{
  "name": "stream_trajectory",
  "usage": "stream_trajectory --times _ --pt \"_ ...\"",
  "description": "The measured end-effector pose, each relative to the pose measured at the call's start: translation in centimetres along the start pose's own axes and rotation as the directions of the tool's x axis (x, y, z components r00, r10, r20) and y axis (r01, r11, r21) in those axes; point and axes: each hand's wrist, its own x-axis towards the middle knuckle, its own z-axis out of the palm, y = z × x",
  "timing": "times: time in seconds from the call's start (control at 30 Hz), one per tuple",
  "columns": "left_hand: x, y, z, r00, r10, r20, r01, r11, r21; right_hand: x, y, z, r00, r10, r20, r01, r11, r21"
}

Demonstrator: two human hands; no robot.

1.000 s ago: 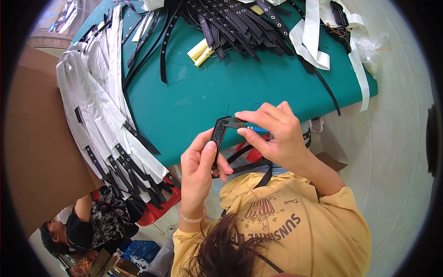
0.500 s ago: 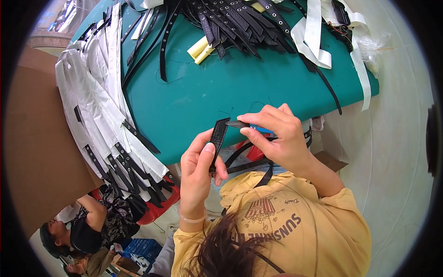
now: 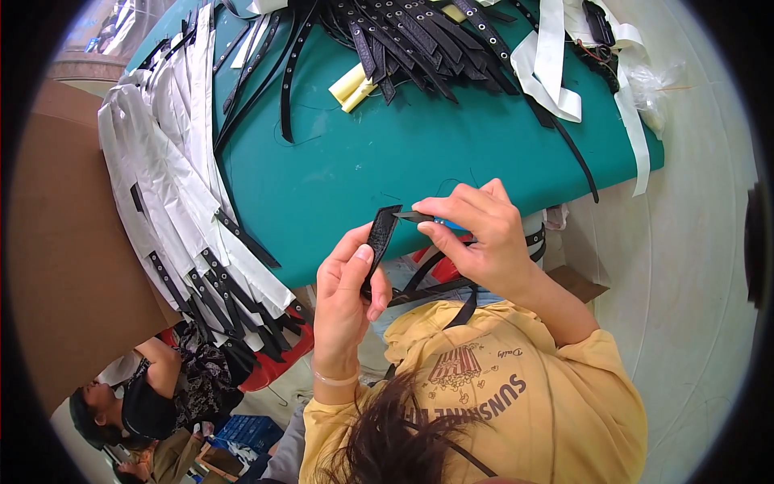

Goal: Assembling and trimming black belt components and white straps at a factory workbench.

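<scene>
My left hand (image 3: 343, 282) grips a black leather strap (image 3: 380, 234) between thumb and fingers, its squared end pointing up and away. In my right hand (image 3: 481, 234) is a pair of thread snips (image 3: 418, 217) with dark pointed blades and a bit of blue at the handle. The blade tips are at the right corner of the strap's end; whether they touch it I cannot tell. A fine dark thread lies on the table just beyond. More of the black strap hangs behind and below my hands, over my lap.
The green table (image 3: 339, 173) bears a heap of black straps with metal eyelets (image 3: 403, 48), a yellow roll (image 3: 351, 87) and white strips (image 3: 556, 81). White wrapped straps (image 3: 161, 161) hang over its left edge, next to cardboard (image 3: 81, 234). Another person (image 3: 153, 395) sits at lower left.
The snips have turned slightly in my right hand at the strap's corner. My left fingers have curled in closer round the strap. A small thread by the strap's end has shifted.
</scene>
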Motion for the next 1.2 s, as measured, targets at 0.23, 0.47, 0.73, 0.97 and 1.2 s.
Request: stream_trajectory --times 0.23,0.47,0.73,0.97,1.2 --pt "0.2 0.5 0.0 0.997 -0.036 0.069 0.038 0.999 -0.031 2.0 0.1 -0.9 0.856 0.352 0.378 -0.514 0.511 0.689" --pt "-0.4 0.6 1.1 0.988 0.086 -0.127 -0.061 0.98 0.187 1.9 -0.5 0.0 0.995 0.093 0.021 -0.095 0.943 0.318" --pt "-0.8 1.1 0.1 0.998 0.032 -0.06 -0.022 0.987 0.161 0.9 -0.6 -0.8 0.997 -0.075 0.012 0.075 0.997 -0.029" --pt "-0.7 1.2 0.2 1.0 -0.002 0.019 0.002 1.0 0.019 0.8 -0.2 -1.0 0.997 -0.066 0.027 0.065 0.998 0.027" --pt "-0.4 0.9 0.2 1.0 -0.021 -0.016 0.02 0.998 -0.064 0.8 0.5 -0.3 0.997 -0.077 0.01 0.075 0.992 0.104"
